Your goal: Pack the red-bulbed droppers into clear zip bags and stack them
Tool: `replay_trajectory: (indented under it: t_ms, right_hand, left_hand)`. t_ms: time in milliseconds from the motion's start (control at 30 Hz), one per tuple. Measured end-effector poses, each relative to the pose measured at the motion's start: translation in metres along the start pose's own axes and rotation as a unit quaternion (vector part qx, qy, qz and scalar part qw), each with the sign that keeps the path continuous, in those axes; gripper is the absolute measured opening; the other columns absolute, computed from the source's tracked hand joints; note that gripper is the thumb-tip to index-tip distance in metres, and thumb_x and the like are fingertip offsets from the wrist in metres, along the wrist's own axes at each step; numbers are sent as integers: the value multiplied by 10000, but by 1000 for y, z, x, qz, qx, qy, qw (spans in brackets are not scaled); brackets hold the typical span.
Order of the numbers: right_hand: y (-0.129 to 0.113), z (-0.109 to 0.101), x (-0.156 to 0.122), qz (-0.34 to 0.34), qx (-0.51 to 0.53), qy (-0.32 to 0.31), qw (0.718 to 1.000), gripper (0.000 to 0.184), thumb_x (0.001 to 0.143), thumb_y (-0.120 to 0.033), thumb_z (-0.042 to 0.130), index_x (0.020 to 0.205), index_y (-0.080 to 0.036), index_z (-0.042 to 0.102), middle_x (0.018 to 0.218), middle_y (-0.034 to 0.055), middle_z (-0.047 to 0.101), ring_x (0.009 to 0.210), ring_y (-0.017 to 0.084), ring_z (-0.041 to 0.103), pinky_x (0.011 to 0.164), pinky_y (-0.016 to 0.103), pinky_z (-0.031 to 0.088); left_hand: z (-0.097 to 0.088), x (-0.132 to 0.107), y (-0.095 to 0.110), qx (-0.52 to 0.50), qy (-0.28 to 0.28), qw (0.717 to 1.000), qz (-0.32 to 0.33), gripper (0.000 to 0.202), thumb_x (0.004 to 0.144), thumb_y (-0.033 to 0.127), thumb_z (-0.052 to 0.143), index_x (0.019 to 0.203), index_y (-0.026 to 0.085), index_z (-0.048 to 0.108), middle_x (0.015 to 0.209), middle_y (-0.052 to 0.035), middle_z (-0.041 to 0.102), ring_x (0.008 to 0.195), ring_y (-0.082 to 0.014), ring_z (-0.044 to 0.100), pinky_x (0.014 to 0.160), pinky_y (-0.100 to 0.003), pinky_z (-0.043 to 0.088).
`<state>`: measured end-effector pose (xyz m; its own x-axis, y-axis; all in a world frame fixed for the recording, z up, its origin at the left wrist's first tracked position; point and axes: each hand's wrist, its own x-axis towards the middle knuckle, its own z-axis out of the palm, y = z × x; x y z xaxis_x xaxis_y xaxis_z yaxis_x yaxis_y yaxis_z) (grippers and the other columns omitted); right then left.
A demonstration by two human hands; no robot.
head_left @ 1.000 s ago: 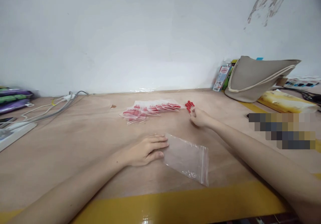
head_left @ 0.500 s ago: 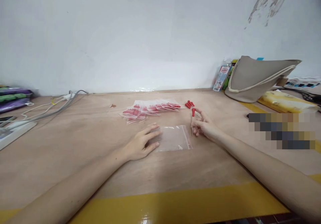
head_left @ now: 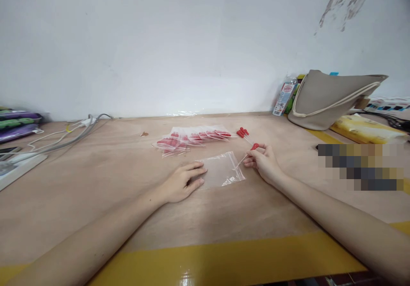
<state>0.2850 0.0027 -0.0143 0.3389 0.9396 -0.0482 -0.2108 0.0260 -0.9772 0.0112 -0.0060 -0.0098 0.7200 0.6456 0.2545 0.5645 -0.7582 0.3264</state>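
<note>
A clear zip bag (head_left: 218, 171) lies flat on the table with its zip end to the right. My left hand (head_left: 181, 184) rests on the bag's left end, thumb and fingers apart. Pinched in my right hand (head_left: 266, 163) is a thin dropper with a red bulb (head_left: 254, 146). Its narrow tip slants down to the left and meets the zip end of the bag, but whether it is inside I cannot tell. Just beyond lie several loose red-bulbed droppers (head_left: 241, 132). A fanned row of filled zip bags (head_left: 195, 137) with red bulbs inside lies behind the bag.
Cables (head_left: 77, 138) and a white-edged board (head_left: 27, 166) are at the left. A grey bag (head_left: 329, 100), a carton (head_left: 283, 99) and a yellow tissue pack (head_left: 368, 128) stand at the right. Yellow tape (head_left: 224, 256) runs along the front edge.
My right hand has tilted the dropper from upright to slanting, bringing its tip left to the bag's zip end. The bag has turned slightly under my left hand.
</note>
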Motion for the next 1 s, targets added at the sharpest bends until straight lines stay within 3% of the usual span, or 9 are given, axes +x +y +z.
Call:
replay_trajectory:
  t_ms: [133,300,467,567,667,767,833,1000]
  right_hand:
    - [0,2,-7,19,20,-32,999,426,632,-44,579,876,-233,285,585,-73,569,483,120,604,484,238,528]
    - [1,1,-10,86,13,-140,986,214,701,-99,580,814,-187,421,673,6,626,591,102,625,593,220,526]
    - [-8,-15,-1,98,-107,-236,961,244,605,-184,713,725,-157,502,662,-13,619,570,63,573,595,194,473]
    - [-15,-22,3,62,-234,-300,923,299,575,-288,740,743,-152,533,530,-59,540,466,47,467,453,175,353]
    - [-15,-21,3,-11,-290,-313,904,307,581,-352,723,738,-147,557,461,-94,433,423,31,343,410,168,229]
    - [-7,-15,2,-76,-314,-319,891,277,588,-364,712,710,-146,591,438,-101,361,427,31,282,417,169,188]
    - [-1,-10,1,-102,-307,-326,888,259,592,-375,707,689,-153,618,456,-88,369,439,36,288,423,168,208]
    - [7,-4,-1,-153,-257,-362,883,213,625,-393,690,671,-186,677,711,-6,544,660,102,493,589,213,409]
  left_hand:
    - [1,0,0,-2,5,1000,-6,376,899,362,427,1241,232,518,1333,-69,457,1220,-226,435,1010,-397,372]
    - [0,1,1,-2,5,1000,-9,383,896,355,432,1253,235,503,1326,-70,464,1210,-225,444,1006,-400,374]
    - [-2,1,4,-1,0,1000,-11,407,900,350,427,1283,221,469,1323,-76,465,1220,-220,430,1018,-394,360]
    - [-2,1,4,-2,-6,1000,-14,416,894,392,438,1274,227,482,1331,-76,454,1220,-226,429,1015,-389,362]
    - [-1,1,3,-1,3,1000,-2,427,878,425,463,1263,243,493,1321,-73,462,1203,-230,445,1001,-394,375]
    - [0,1,1,1,8,1000,2,421,875,428,468,1252,245,505,1317,-73,465,1195,-230,453,1002,-398,374]
    - [0,1,1,0,6,1000,-1,416,877,424,465,1250,244,508,1320,-76,462,1197,-230,452,1005,-399,372]
    - [0,1,1,3,3,1000,-3,406,881,404,463,1252,246,505,1325,-77,458,1204,-232,445,1010,-414,363]
